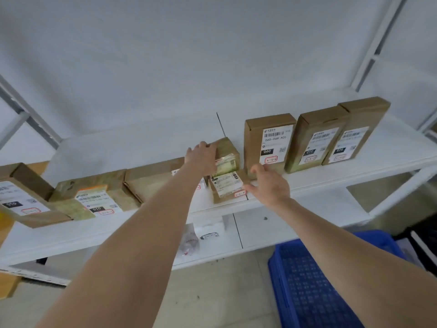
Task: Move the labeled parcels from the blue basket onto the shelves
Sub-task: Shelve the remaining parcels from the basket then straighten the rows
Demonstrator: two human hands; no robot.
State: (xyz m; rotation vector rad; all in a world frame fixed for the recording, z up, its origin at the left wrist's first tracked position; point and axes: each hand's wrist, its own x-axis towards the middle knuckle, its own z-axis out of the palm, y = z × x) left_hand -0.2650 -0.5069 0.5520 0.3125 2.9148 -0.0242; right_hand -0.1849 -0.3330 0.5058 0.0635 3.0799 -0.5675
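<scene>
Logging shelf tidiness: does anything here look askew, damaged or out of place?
Mostly tidy. A crumpled plastic bag lies loose on the lower shelf, and the two rightmost parcels lean sideways instead of standing square.

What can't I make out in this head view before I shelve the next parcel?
Head view only:
Blue plastic basket: cut off by the bottom edge, crossed by the right forearm; contents uncertain.
Flat brown cardboard parcel: label mostly hidden by the left forearm.
Small taped cardboard parcel: left hand covers its side; grip unclear.
Red-boxed handwritten codes on the labels: too small and blurred.
</scene>
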